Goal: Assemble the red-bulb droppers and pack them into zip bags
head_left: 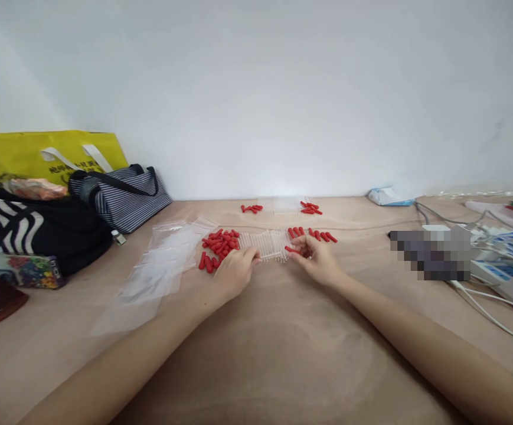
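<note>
A row of thin clear tubes [262, 242] lies side by side on the table between my hands. My left hand [237, 268] is closed at the near left end of the row, its fingertips pressed together; whatever they pinch is hidden. Between the thumb and fingers of my right hand [313, 257] is a red rubber bulb [290, 249], at the right end of the tubes. Left of the row is a pile of red rubber bulbs [221, 243], partly behind my left hand. Several more red bulbs [322, 235] lie lined up beyond my right hand.
Clear plastic bags [163, 265] lie left of the pile. By the wall are another bag of tubes [289, 205] and small groups of red bulbs [311, 208]. A striped bag [123, 195], black bag [61, 236] and small bottle [118, 237] stand left; cables [490, 304] spread right.
</note>
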`<action>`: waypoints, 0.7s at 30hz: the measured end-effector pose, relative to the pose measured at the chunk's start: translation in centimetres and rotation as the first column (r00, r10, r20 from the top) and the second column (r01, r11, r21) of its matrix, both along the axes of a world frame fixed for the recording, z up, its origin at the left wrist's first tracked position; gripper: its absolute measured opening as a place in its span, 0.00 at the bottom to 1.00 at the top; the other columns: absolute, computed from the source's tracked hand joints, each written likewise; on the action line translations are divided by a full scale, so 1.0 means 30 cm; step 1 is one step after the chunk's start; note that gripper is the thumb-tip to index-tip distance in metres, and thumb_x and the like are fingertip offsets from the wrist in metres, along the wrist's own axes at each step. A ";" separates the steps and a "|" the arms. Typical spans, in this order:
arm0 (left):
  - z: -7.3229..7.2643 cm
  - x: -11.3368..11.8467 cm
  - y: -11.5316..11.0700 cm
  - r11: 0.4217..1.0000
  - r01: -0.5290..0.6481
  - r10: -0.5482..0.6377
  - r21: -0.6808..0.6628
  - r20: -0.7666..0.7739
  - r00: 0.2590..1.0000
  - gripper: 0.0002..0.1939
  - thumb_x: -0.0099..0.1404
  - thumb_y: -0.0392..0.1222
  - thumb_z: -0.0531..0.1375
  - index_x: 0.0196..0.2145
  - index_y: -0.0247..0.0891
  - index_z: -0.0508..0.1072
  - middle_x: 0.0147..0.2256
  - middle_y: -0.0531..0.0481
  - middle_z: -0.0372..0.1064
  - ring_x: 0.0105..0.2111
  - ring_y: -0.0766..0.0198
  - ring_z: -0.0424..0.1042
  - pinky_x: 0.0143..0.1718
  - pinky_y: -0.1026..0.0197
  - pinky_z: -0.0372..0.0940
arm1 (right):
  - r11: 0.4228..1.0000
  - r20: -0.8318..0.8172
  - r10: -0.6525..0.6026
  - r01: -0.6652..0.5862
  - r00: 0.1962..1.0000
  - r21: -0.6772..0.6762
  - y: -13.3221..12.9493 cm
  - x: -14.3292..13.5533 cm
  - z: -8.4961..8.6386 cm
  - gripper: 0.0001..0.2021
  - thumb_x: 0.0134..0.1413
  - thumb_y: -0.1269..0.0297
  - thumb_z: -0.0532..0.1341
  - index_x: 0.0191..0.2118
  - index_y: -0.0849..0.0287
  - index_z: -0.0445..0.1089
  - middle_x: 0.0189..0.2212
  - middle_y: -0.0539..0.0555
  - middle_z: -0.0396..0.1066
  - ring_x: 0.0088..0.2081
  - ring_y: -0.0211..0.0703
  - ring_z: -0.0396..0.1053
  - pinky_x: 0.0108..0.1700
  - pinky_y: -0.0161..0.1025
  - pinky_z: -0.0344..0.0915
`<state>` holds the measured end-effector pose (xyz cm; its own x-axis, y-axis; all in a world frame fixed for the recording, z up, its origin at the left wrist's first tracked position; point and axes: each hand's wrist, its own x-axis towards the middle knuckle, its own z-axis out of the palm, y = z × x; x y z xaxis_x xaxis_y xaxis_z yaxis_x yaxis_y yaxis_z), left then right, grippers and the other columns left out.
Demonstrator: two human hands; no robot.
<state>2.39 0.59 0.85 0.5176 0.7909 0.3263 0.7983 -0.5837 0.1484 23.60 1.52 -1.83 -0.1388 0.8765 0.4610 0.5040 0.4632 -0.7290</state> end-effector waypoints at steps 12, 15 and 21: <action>-0.071 -0.037 -0.008 0.985 0.169 -0.148 -0.042 0.314 0.938 0.08 0.63 0.35 0.47 0.33 0.35 0.65 0.31 0.49 0.66 0.33 0.64 0.66 0.35 0.62 0.62 | 0.975 0.175 0.199 -0.213 0.964 0.062 -0.060 -0.050 -0.019 0.05 0.51 0.69 0.55 0.34 0.60 0.67 0.29 0.53 0.66 0.31 0.37 0.63 0.34 0.35 0.60; -0.074 -0.040 -0.006 0.986 0.161 -0.138 -0.051 0.311 0.940 0.08 0.64 0.35 0.47 0.33 0.36 0.65 0.31 0.50 0.66 0.32 0.65 0.66 0.35 0.62 0.62 | 0.974 0.158 0.208 -0.219 0.965 0.051 -0.063 -0.051 -0.020 0.04 0.50 0.69 0.55 0.33 0.60 0.66 0.28 0.53 0.65 0.29 0.36 0.62 0.31 0.34 0.60; -0.082 -0.044 0.000 0.977 0.212 -0.193 -0.030 0.306 0.932 0.09 0.64 0.34 0.47 0.36 0.36 0.67 0.33 0.48 0.67 0.35 0.65 0.66 0.38 0.62 0.62 | 0.971 0.144 0.232 -0.238 0.962 0.028 -0.068 -0.058 -0.017 0.03 0.50 0.69 0.55 0.32 0.59 0.65 0.25 0.50 0.64 0.26 0.35 0.61 0.29 0.32 0.58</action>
<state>1.08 0.59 -1.60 0.5544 0.7030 0.4454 0.5768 -0.7104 0.4034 21.85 -0.54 -2.36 -0.4033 0.7907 0.4606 0.4716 0.6109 -0.6359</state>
